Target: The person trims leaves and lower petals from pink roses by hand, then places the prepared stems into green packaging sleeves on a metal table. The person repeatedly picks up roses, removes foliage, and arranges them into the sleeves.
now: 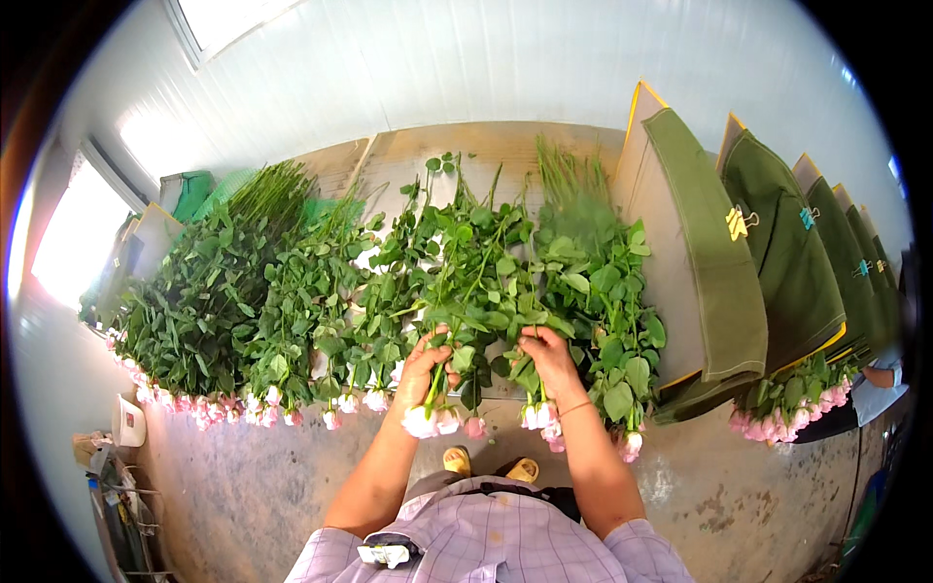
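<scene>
Pink roses on long leafy stems lie across the table, their heads hanging over its near edge. My left hand (425, 368) is closed around the stems of some roses, with pale pink blooms (431, 421) just below it. My right hand (548, 358) holds other rose stems close under their leaves, and their pink blooms (540, 415) hang beside the wrist. Green foliage (481, 270) spreads between and above both hands. Leaves hide some of the fingertips.
A dense heap of roses (211, 291) lies at the left. Dividers draped in green cloth (711, 240) with binder clips stand at the right. Beyond them are more pink roses (794, 412) and part of another person (880, 386). A white bucket (129, 420) stands at the lower left.
</scene>
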The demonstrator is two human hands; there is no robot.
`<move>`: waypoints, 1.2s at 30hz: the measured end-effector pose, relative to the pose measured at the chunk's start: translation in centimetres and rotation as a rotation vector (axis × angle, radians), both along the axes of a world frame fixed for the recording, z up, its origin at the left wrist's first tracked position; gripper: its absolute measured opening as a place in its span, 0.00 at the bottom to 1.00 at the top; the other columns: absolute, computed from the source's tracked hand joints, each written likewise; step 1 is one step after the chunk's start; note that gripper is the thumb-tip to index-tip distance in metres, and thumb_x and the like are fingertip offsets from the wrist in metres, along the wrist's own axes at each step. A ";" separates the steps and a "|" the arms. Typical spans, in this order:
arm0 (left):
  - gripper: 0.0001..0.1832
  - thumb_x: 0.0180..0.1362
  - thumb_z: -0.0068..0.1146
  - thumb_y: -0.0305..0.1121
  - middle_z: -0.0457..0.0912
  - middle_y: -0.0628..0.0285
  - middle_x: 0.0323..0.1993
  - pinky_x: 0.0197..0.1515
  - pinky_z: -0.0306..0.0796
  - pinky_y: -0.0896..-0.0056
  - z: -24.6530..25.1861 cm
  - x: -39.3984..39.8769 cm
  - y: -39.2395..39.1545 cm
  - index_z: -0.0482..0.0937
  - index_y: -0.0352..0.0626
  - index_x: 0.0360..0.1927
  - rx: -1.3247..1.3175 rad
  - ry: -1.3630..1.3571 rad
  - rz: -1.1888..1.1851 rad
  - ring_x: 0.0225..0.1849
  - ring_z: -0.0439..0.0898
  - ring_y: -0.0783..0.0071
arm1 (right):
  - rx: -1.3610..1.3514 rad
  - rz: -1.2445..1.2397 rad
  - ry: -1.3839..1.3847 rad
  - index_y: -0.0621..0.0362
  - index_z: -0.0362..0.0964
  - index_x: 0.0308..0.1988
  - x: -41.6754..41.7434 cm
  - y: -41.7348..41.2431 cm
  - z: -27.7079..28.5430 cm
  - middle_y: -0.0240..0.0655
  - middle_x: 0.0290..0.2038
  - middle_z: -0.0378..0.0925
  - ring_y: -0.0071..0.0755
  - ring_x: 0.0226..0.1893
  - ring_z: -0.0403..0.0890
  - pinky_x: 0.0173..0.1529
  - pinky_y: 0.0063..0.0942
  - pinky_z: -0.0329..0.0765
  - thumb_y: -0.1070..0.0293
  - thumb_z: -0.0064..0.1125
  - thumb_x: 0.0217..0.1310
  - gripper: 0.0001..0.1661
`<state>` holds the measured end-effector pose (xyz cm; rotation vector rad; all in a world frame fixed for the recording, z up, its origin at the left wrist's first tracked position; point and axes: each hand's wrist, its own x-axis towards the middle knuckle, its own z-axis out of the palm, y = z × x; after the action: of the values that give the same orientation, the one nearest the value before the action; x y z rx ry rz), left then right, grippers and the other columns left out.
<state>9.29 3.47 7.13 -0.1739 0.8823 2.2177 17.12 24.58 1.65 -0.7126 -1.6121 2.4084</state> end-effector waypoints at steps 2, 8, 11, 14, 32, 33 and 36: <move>0.24 0.49 0.58 0.19 0.79 0.58 0.36 0.24 0.71 0.75 0.2 1.1 0.5 0.70 0.46 0.52 -0.116 0.068 -0.087 0.25 0.76 0.73 | -0.051 -0.013 -0.050 0.66 0.69 0.46 0.0 -1.2 0.2 0.36 0.38 0.74 0.28 0.38 0.74 0.42 0.26 0.75 0.74 0.54 0.59 0.15; 0.18 0.49 0.61 0.19 0.80 0.60 0.31 0.31 0.72 0.74 -3.2 2.7 2.4 0.73 0.41 0.45 -0.261 0.175 -0.071 0.28 0.77 0.74 | 0.068 0.186 -0.064 0.66 0.67 0.46 -0.6 -4.3 2.4 0.36 0.43 0.73 0.28 0.43 0.72 0.49 0.25 0.68 0.63 0.62 0.57 0.22; 0.16 0.50 0.61 0.19 0.80 0.62 0.30 0.29 0.71 0.75 -2.5 2.2 2.8 0.73 0.42 0.43 -0.207 0.176 -0.075 0.28 0.77 0.75 | 0.237 0.188 -0.123 0.66 0.69 0.41 -1.4 -3.7 3.7 0.34 0.37 0.73 0.25 0.37 0.71 0.44 0.24 0.68 0.66 0.62 0.55 0.18; 0.12 0.53 0.60 0.25 0.78 0.66 0.29 0.22 0.67 0.77 -1.2 1.6 2.2 0.73 0.46 0.40 -0.134 0.102 -0.137 0.22 0.72 0.79 | 0.511 0.146 -0.161 0.67 0.69 0.40 -1.6 -3.7 6.6 0.33 0.36 0.73 0.23 0.33 0.70 0.38 0.23 0.69 0.72 0.58 0.54 0.13; 0.07 0.59 0.52 0.29 0.74 0.64 0.24 0.18 0.67 0.74 -4.7 2.8 -0.7 0.70 0.49 0.40 -0.017 0.074 -0.100 0.18 0.72 0.75 | 0.778 -0.065 0.014 0.60 0.66 0.52 6.5 -1.2 9.2 0.32 0.47 0.74 0.27 0.45 0.72 0.50 0.27 0.70 0.72 0.56 0.54 0.24; 0.07 0.59 0.52 0.29 0.74 0.64 0.26 0.19 0.67 0.73 -5.0 2.6 -0.7 0.70 0.49 0.40 -0.032 0.061 -0.073 0.19 0.72 0.75 | 0.920 -0.033 -0.002 0.61 0.66 0.52 6.0 -1.5 7.8 0.32 0.46 0.74 0.27 0.44 0.72 0.50 0.28 0.70 0.71 0.56 0.54 0.23; 0.08 0.58 0.54 0.31 0.75 0.64 0.27 0.21 0.69 0.73 -5.5 2.3 -0.4 0.69 0.48 0.40 -0.091 -0.035 -0.119 0.21 0.73 0.75 | 0.664 -0.064 -0.152 0.61 0.68 0.50 3.5 -2.7 3.4 0.32 0.44 0.73 0.27 0.43 0.72 0.48 0.28 0.69 0.70 0.57 0.56 0.20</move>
<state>11.58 3.04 1.65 -0.1978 0.9510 2.0605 20.62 21.83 5.01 -0.7975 -2.2217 1.6284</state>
